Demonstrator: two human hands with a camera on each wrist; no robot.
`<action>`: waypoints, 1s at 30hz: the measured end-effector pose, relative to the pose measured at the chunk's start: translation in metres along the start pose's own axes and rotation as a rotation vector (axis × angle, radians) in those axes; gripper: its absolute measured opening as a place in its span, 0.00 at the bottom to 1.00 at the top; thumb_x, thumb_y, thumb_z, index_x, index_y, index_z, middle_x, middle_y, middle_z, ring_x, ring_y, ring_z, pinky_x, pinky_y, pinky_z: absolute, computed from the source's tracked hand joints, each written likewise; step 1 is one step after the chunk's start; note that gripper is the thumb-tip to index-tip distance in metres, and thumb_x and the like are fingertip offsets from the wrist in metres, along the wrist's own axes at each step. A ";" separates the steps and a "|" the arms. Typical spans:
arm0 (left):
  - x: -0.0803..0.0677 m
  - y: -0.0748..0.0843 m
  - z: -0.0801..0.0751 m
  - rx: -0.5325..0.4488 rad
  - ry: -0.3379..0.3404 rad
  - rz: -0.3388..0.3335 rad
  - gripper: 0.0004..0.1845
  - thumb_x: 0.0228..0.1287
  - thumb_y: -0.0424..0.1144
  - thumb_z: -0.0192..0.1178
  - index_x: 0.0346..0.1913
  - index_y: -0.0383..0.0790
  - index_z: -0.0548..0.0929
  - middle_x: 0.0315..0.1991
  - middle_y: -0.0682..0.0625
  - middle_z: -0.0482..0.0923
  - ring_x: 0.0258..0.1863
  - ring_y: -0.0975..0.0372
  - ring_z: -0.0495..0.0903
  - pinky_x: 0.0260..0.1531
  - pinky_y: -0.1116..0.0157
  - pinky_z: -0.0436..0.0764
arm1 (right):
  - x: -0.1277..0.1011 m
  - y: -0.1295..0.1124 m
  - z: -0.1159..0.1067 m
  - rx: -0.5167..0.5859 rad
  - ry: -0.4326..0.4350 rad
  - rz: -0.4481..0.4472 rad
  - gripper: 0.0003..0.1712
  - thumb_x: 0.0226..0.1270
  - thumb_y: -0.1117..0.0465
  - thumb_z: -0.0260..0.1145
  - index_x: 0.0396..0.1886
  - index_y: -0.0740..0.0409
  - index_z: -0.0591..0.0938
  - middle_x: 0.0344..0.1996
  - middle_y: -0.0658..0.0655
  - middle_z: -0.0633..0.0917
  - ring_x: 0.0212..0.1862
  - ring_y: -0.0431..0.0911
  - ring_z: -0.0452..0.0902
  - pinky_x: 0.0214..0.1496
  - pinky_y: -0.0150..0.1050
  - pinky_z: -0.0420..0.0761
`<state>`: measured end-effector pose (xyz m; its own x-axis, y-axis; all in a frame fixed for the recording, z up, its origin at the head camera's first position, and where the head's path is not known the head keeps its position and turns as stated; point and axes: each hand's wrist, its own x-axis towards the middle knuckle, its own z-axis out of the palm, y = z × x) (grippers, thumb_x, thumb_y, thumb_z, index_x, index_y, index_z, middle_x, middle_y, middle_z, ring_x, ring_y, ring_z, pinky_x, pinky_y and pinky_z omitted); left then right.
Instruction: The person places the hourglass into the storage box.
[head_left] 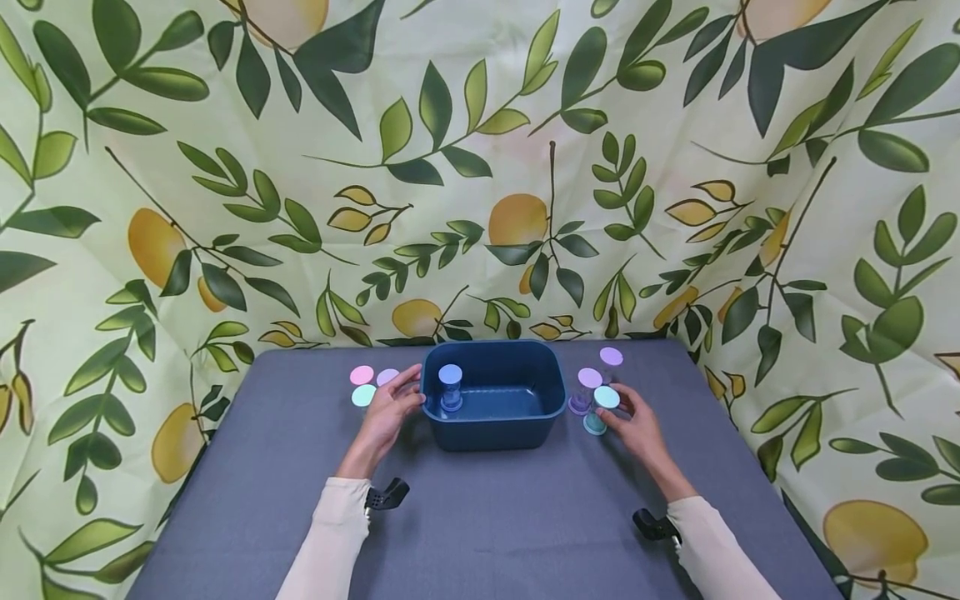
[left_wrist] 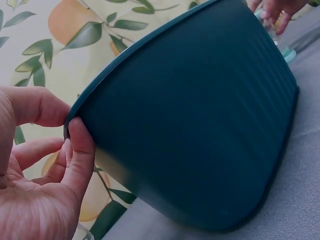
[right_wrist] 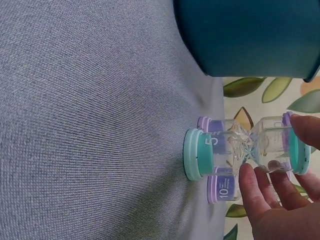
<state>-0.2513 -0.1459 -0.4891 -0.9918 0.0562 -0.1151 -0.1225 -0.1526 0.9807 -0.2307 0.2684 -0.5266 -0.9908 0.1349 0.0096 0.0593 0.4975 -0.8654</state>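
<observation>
My left hand [head_left: 385, 419] pinches the left rim of a dark blue plastic bin [head_left: 495, 435], thumb and finger on either side of its edge [left_wrist: 82, 107]. Inside the bin, toward its left end, a sand timer with a blue cap [head_left: 450, 375] stands upright. To the right of the bin, my right hand [head_left: 639, 429] holds a mint-capped sand timer [right_wrist: 245, 150], marked 5, with the thumb at its upper cap and fingers against the clear glass. It is upright; whether its base touches the table I cannot tell.
Two purple-capped sand timers [head_left: 589, 379] stand just behind the mint one. Left of the bin, partly behind my left hand, are pink [head_left: 362, 375], mint [head_left: 363, 395] and lilac [head_left: 386, 377] capped timers. A leaf-patterned cloth [head_left: 465, 250] rises behind the grey table [head_left: 480, 517].
</observation>
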 end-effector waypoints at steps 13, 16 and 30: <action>0.000 -0.001 -0.001 0.019 -0.001 0.000 0.32 0.61 0.23 0.55 0.70 0.35 0.68 0.65 0.38 0.66 0.59 0.54 0.73 0.44 0.75 0.79 | 0.000 0.001 0.002 0.019 0.002 0.012 0.33 0.65 0.62 0.67 0.68 0.62 0.67 0.65 0.68 0.72 0.67 0.63 0.68 0.66 0.57 0.70; -0.001 -0.001 0.000 0.027 -0.008 -0.006 0.32 0.62 0.23 0.54 0.70 0.35 0.68 0.65 0.39 0.66 0.61 0.52 0.72 0.44 0.75 0.79 | -0.001 0.002 0.002 0.034 0.004 0.014 0.32 0.65 0.63 0.67 0.67 0.63 0.67 0.66 0.68 0.72 0.68 0.63 0.67 0.67 0.57 0.70; 0.000 -0.001 -0.001 0.012 -0.012 0.010 0.32 0.62 0.22 0.53 0.70 0.34 0.67 0.66 0.37 0.66 0.62 0.51 0.71 0.43 0.76 0.79 | -0.003 -0.002 -0.003 0.048 0.035 0.019 0.30 0.65 0.65 0.67 0.65 0.64 0.68 0.64 0.69 0.74 0.67 0.62 0.68 0.67 0.55 0.69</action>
<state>-0.2516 -0.1468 -0.4900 -0.9924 0.0668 -0.1034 -0.1121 -0.1415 0.9836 -0.2271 0.2697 -0.5235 -0.9846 0.1743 0.0098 0.0713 0.4526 -0.8888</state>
